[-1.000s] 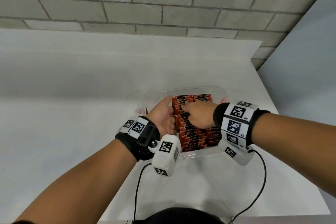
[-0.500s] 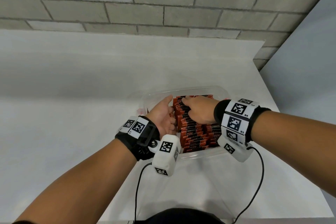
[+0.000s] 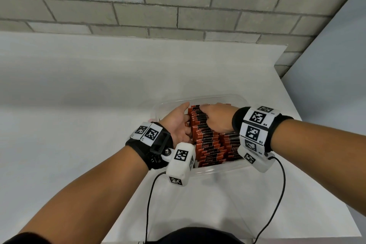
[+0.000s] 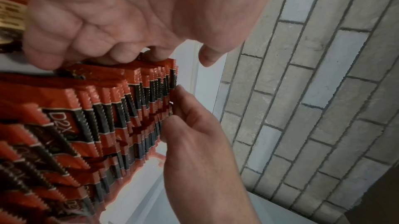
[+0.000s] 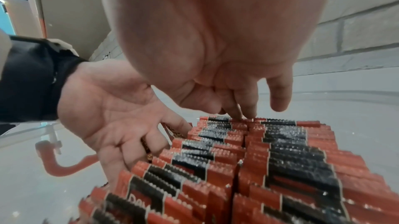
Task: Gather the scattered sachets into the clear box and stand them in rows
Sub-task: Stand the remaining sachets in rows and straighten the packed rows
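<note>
Red and black sachets (image 3: 210, 144) stand in two packed rows inside the clear box (image 3: 217, 169) on the white table. My left hand (image 3: 183, 122) lies flat along the left side of the left row, fingers straight against the sachet edges (image 5: 164, 140). My right hand (image 3: 214, 118) reaches over the rows to their far end. Two of its fingertips (image 5: 242, 114) press down on the top edges of the far sachets (image 5: 248, 122). In the left wrist view, my left hand (image 4: 194, 133) touches the end of the sachets (image 4: 97, 116) from below and my right hand (image 4: 129, 23) from above.
The box's far part (image 3: 233, 99) beyond the rows holds no sachets. A reddish clip (image 5: 56, 164) sits on the box's left wall. A grey block wall (image 3: 178, 2) rises behind the table, whose right edge (image 3: 309, 134) runs close to the box. Wrist-camera cables (image 3: 277, 194) hang near the front edge.
My right hand has slid along the tops of the rows from their middle to the far end. My left hand has stayed against the left side.
</note>
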{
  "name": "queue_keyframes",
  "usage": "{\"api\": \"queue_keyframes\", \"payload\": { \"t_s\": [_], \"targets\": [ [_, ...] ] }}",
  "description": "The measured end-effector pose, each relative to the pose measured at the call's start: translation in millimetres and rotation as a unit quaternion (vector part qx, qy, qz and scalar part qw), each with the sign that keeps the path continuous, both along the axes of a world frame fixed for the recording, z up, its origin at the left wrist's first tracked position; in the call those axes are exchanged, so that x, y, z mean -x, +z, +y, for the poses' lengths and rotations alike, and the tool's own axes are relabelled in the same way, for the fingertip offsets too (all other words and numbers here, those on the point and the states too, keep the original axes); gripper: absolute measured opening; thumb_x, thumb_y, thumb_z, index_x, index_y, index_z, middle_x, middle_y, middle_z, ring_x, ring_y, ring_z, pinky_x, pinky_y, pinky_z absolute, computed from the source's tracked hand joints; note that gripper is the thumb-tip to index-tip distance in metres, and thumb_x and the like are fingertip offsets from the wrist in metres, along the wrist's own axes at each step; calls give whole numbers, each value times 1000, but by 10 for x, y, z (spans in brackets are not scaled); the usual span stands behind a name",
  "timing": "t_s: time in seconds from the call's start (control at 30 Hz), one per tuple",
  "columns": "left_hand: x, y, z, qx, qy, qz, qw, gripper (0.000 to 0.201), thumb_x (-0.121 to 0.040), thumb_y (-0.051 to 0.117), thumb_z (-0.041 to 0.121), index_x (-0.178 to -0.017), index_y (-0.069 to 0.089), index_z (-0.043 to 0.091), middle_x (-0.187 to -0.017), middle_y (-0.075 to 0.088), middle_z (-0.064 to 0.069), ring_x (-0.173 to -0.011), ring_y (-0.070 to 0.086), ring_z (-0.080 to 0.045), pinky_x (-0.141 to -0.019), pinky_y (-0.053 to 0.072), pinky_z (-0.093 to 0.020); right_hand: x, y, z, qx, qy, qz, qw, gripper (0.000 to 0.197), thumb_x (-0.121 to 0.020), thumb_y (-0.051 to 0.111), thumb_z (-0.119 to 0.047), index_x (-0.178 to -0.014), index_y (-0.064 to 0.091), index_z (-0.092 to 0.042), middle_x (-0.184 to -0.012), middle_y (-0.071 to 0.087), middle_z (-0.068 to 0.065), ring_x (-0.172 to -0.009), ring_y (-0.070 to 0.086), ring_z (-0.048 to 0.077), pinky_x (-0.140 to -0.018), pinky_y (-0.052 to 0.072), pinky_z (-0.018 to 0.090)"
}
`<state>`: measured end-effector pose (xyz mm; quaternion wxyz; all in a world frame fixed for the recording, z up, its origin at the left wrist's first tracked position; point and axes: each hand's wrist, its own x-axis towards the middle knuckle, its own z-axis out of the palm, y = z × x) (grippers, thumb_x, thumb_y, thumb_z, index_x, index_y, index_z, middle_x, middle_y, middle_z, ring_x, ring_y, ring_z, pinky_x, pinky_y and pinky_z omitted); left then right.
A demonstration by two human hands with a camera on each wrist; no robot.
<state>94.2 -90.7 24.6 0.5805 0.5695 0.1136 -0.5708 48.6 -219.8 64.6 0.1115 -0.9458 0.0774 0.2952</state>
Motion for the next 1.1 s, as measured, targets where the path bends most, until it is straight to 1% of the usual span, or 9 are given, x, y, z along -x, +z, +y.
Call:
{"api": "queue_keyframes", "payload": {
  "t_s": [0.17,0.27,0.33,0.43,0.53,0.6,0.73,0.93,1.1],
  "targets": [
    [33,-33,52,23,43,19,999,68,-97,32,59,-143,39,10,-115,61,-26,-93,60,-41,-72,47,-47,11,108,-150,12,-31,-25,999,31,-97,36,-9,-119,57,-3,-112,63,12,-98,62,25,-73,50,26],
    [92,-44,63,29,44,20,998,70,-97,31,58,-147,31,8,-128,51,-32,-118,47,-50,-94,37,-57,86,159,-351,14,-58,-13,998,25,-94,35,-4,-93,60,-2,-88,60,9,-75,57,20,-56,41,21],
    [115,-52,57,30,42,17,999,72,-97,32,58,-146,32,5,-129,50,-31,-124,44,-49,-96,35,-55,169,125,-487,6,-64,0,998,32,-94,33,0,-110,61,-2,-112,63,12,-96,59,24,-77,47,25],
    [121,-69,37,37,46,21,998,76,-96,34,59,-142,37,-2,-131,52,-30,-124,48,-43,-94,38,-50,291,49,-555,-8,-64,10,998,48,-96,32,0,-141,44,-10,-147,43,8,-130,44,24,-106,35,29],
    [134,-87,14,49,47,22,997,75,-95,36,58,-136,42,-5,-130,54,-28,-123,50,-41,-102,38,-49,386,-29,-512,-19,-62,31,997,47,-94,32,2,-138,45,-7,-142,47,13,-121,50,27,-97,39,26],
    [153,-86,10,59,49,17,997,74,-95,37,57,-135,44,-5,-128,56,-27,-122,52,-39,-104,39,-48,437,-88,-456,-13,-52,47,997,49,-94,31,3,-141,40,-5,-145,41,18,-127,45,30,-105,36,29],
    [178,-65,0,71,52,12,996,71,-96,37,57,-134,47,-2,-126,59,-24,-116,56,-36,-93,45,-43,456,-128,-423,-2,-39,47,998,52,-95,31,0,-147,30,-6,-153,29,17,-140,29,30,-116,25,39],
    [210,-27,-13,51,40,-2,998,61,-95,40,57,-116,56,2,-119,63,-21,-110,59,-33,-84,49,-39,419,-134,-392,18,-28,37,999,48,-97,32,-5,-146,31,-5,-149,34,19,-133,37,33,-111,31,41],
    [224,-29,-27,49,44,4,998,71,-95,39,58,-133,46,-2,-123,61,-22,-108,60,-33,-81,50,-39,441,-115,-348,25,-27,45,998,54,-98,32,-6,-151,18,-6,-157,16,15,-142,22,33,-118,16,42]
  ]
}}
